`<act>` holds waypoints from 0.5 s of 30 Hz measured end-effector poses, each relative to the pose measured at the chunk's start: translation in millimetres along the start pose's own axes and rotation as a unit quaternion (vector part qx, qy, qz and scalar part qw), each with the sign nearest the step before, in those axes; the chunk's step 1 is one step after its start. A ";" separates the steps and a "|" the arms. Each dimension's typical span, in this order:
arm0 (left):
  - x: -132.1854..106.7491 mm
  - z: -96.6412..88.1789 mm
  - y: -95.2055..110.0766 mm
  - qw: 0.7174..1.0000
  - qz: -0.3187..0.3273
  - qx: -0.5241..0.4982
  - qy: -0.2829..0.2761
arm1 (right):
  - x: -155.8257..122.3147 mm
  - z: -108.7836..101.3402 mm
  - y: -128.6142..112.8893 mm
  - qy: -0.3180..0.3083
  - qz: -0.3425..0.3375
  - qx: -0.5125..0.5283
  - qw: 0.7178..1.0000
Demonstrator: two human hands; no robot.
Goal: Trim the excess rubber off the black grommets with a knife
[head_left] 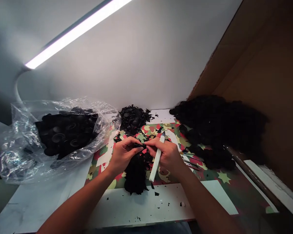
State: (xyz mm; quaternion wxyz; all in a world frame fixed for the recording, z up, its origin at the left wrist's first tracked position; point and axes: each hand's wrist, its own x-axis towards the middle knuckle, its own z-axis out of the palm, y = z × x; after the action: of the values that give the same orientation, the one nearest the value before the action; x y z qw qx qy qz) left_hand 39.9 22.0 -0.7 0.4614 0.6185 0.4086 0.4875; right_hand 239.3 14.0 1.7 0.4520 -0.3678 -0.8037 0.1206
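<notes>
A clear bag near the left hand holds black pieces.

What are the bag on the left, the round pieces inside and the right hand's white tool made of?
Bag: clear plastic film, glossy; crinkles throw sharp highlights.
Round pieces: probably rubber, perhaps plastic; black, dull, faint sheen on rims.
White tool: handle perhaps plastic or wrapped paper; pale, matte, little shine.

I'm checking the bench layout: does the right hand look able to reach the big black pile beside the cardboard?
Probably yes: the black pile lies on that side, and the slim tools between lie low. The right hand holds a white-handled tool, though.
</notes>
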 end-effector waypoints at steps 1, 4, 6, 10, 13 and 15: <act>0.1 0.1 -0.4 1.000 0.004 0.007 -0.001 | -0.7 0.3 0.8 -0.001 -0.011 -0.011 1.000; 0.0 0.8 -1.6 0.999 0.021 0.037 -0.009 | -3.7 0.0 4.5 -0.017 -0.017 -0.045 0.999; -0.4 1.4 -3.2 0.998 0.032 0.055 -0.010 | -5.7 0.8 5.6 -0.027 -0.013 -0.068 0.997; -1.4 2.3 -6.7 0.997 0.041 0.061 -0.006 | -7.2 6.3 3.4 -0.024 -0.018 -0.089 0.996; -2.6 2.7 -5.9 0.998 0.037 0.043 -0.013 | -5.1 7.1 3.9 -0.001 0.027 -0.081 0.996; -3.1 2.6 -3.5 0.999 0.028 0.028 -0.013 | -2.7 3.3 6.8 0.044 0.083 -0.084 0.992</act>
State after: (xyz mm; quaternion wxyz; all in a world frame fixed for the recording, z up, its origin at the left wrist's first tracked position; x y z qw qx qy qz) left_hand 41.7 19.5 -5.1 0.4352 0.6489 0.3983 0.4806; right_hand 240.8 17.4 -5.5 0.4425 -0.4748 -0.7572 0.0732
